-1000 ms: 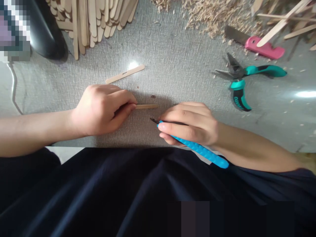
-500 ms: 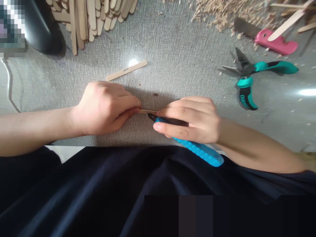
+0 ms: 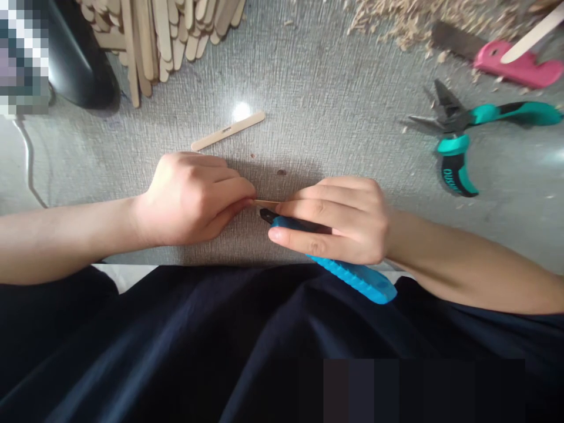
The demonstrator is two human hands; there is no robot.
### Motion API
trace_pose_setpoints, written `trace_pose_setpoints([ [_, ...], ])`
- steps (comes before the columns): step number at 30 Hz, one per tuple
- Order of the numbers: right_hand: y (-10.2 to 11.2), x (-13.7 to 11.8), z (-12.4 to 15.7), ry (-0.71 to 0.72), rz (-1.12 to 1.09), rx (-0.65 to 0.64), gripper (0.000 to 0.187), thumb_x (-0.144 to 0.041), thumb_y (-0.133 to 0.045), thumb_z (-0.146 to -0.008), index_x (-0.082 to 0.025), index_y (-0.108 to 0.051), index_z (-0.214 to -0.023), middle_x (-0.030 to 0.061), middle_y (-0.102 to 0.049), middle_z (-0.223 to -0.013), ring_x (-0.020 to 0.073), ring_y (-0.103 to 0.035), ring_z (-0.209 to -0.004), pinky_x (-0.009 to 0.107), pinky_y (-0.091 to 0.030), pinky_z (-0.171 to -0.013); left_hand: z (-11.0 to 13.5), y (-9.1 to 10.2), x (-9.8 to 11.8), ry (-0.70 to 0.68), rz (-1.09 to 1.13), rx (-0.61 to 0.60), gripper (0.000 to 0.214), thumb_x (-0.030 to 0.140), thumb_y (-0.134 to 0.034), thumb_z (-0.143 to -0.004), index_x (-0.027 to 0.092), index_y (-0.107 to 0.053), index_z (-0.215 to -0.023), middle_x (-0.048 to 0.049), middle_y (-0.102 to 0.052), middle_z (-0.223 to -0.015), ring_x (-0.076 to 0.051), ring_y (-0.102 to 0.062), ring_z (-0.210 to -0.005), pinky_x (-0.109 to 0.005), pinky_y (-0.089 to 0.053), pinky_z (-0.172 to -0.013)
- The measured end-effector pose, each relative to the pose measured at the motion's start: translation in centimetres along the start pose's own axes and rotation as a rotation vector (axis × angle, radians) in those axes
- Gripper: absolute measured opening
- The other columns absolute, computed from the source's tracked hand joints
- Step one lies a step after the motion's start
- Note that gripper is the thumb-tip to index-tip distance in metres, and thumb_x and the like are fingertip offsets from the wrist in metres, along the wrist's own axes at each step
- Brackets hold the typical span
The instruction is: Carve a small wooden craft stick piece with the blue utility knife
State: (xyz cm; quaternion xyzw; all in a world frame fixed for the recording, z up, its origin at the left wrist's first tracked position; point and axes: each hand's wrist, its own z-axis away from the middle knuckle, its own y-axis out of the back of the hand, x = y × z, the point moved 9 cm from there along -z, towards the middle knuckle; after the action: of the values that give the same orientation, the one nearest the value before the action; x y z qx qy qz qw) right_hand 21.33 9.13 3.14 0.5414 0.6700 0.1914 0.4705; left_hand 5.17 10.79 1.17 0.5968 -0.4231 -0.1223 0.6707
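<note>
My left hand (image 3: pixel 194 197) is closed, pinching one end of a thin wooden stick (image 3: pixel 265 203) that lies flat on the grey table (image 3: pixel 335 106). Only a short piece of the stick shows between my two hands. My right hand (image 3: pixel 339 220) is wrapped round a blue-handled craft knife (image 3: pixel 352 277). The knife's dark tip rests against the stick close to my left fingertips. The rest of the stick is hidden under my right fingers.
A loose flat wooden stick (image 3: pixel 228 131) lies just beyond my left hand. A heap of wooden sticks (image 3: pixel 163 29) sits at the far left, beside a black object (image 3: pixel 81 64). Teal-handled pliers (image 3: pixel 462 138), a pink-handled tool (image 3: pixel 515 61) and wood shavings (image 3: pixel 396 20) lie at the far right.
My right hand has brought the knife left and up until its tip meets the stick, covering most of the stick. My left hand has kept its pinch.
</note>
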Motion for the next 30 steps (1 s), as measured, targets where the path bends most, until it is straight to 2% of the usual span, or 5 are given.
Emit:
trace_pose_setpoints([
  [4,-0.3,0.1,0.5,-0.009,0.027,0.052,0.035,-0.017,-0.069,-0.108,-0.025,-0.065,-0.142,0.0023,-0.080,-0.113,0.0159,-0.075,-0.104,0.028,-0.058,-0.074,0.1,-0.3,-0.1,0.011,-0.002,-0.045,0.030,0.034,-0.050,-0.113,0.026,-0.077,-0.101,-0.0010,-0.075,-0.076,-0.018,-0.069,-0.069,-0.033,-0.040,-0.062],
  [15,-0.5,0.1,0.7,-0.021,0.013,0.069,0.038,-0.017,-0.075,-0.105,-0.024,-0.066,-0.142,0.0040,-0.082,-0.115,0.0179,-0.076,-0.103,0.030,-0.057,-0.076,0.1,0.5,0.1,-0.034,0.025,0.046,0.023,0.032,-0.059,-0.111,0.022,-0.077,-0.100,-0.0009,-0.076,-0.077,-0.016,-0.069,-0.067,-0.032,-0.036,-0.059],
  [20,-0.7,0.2,0.5,-0.027,0.013,0.090,0.032,-0.020,-0.068,-0.110,-0.026,-0.066,-0.142,0.0033,-0.082,-0.113,0.0166,-0.076,-0.103,0.030,-0.054,-0.075,-0.1,0.7,0.3,-0.054,0.040,0.053,0.021,0.032,-0.062,-0.110,0.021,-0.076,-0.098,-0.0005,-0.076,-0.077,-0.016,-0.068,-0.065,-0.033,-0.039,-0.059],
  [26,0.0,-0.6,-0.4,-0.047,0.059,0.080,0.029,-0.025,-0.076,-0.106,-0.016,-0.067,-0.132,0.0048,-0.083,-0.101,0.0171,-0.075,-0.087,0.031,-0.055,-0.069,0.0,0.6,0.3,-0.063,0.026,0.037,0.021,0.033,-0.063,-0.110,0.022,-0.075,-0.097,-0.0005,-0.074,-0.075,-0.016,-0.067,-0.066,-0.033,-0.040,-0.061],
  [30,0.2,-1.0,-0.6,-0.093,0.150,0.084,0.023,-0.025,-0.074,-0.106,-0.015,-0.067,-0.126,0.0037,-0.083,-0.097,0.0155,-0.073,-0.081,0.030,-0.058,-0.068,0.3,0.9,1.3,-0.109,-0.030,0.086,0.017,0.030,-0.067,-0.109,0.020,-0.076,-0.099,-0.0014,-0.074,-0.076,-0.017,-0.067,-0.068,-0.032,-0.047,-0.067],
])
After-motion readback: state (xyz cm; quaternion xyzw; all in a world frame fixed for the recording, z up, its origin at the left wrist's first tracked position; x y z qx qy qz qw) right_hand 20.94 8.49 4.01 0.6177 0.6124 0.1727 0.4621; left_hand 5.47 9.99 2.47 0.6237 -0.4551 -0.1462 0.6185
